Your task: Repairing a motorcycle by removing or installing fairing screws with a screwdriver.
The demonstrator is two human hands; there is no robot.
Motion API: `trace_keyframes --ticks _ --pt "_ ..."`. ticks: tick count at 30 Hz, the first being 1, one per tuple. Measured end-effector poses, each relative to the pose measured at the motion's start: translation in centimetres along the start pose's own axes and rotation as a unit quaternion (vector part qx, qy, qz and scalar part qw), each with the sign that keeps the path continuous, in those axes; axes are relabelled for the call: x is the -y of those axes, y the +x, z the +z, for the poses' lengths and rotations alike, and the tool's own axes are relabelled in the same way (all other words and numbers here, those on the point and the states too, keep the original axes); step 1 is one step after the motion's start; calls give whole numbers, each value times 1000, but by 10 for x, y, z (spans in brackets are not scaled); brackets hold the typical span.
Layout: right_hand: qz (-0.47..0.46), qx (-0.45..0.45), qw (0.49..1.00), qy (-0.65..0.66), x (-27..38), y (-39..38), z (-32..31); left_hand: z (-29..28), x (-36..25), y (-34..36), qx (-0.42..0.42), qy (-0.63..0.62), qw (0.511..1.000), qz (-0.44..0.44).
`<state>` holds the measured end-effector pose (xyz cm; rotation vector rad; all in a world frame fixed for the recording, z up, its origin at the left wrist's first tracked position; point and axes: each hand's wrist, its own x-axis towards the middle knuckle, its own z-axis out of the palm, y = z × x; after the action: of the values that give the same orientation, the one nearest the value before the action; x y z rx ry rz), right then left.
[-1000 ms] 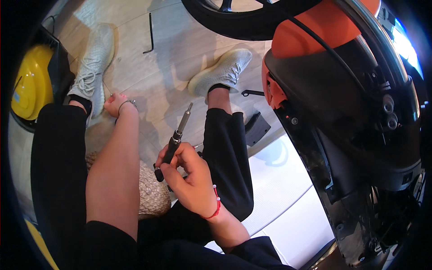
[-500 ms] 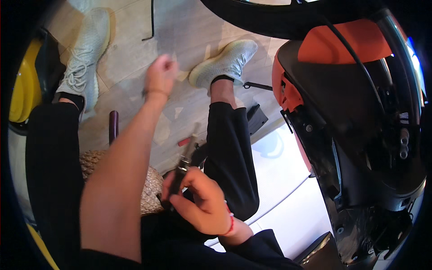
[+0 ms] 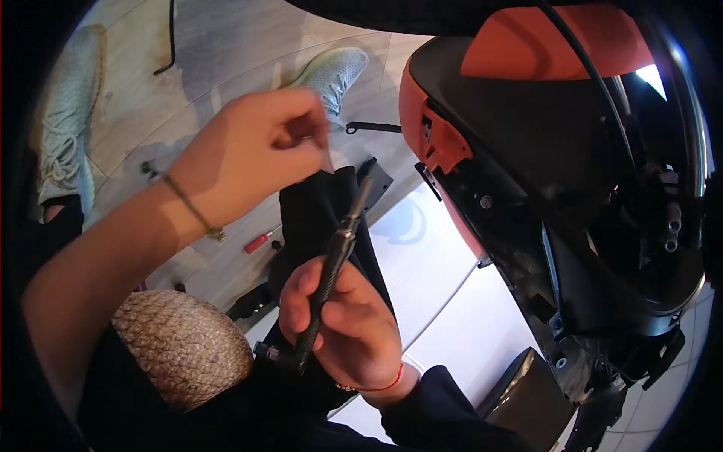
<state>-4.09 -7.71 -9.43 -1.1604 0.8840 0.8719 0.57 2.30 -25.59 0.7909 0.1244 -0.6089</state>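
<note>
My right hand is closed around the black textured handle of a screwdriver. Its metal shaft tilts up and away to the right. My left hand is raised above and left of the shaft, thumb and fingers curled together. Blur and the hand itself hide what, if anything, is in that pinch; a pale sliver shows under the fingertips. To the right stands a partly stripped scooter with an orange body panel and black bodywork; neither hand touches it.
A woven seat is beneath me. A red-handled tool lies on the wood-look floor, with a black rod farther off. White sheets lie beside the scooter. A dark bracket piece rests by my leg.
My left hand has come back from over the floor toward the screwdriver. My right hand still holds the screwdriver, now slightly higher and farther right. The view has shifted to the right.
</note>
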Motion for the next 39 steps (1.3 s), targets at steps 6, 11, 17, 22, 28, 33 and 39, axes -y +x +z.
trace_keyframes --ticks 6,11,17,22,28,33,39 --pt "-82 -54 995 34 4 4 0 36 -13 33 39 -126 991 23" --pt "-120 -56 990 49 11 9 -8 55 -14 40 0 -258 966 -3" --pt "-128 -75 988 35 16 11 -14 63 -12 43 11 -244 970 -9" --pt "-172 -125 976 -35 15 10 -14 67 -14 45 25 -226 973 -40" --pt "-169 -120 977 -50 20 8 -19 71 -24 50 22 -356 932 -63" --pt "-167 -95 977 -97 16 2 -24 58 -31 46 72 -364 924 -92" --pt "-137 -125 963 -195 17 4 -20 52 -34 43 76 -381 908 -156"
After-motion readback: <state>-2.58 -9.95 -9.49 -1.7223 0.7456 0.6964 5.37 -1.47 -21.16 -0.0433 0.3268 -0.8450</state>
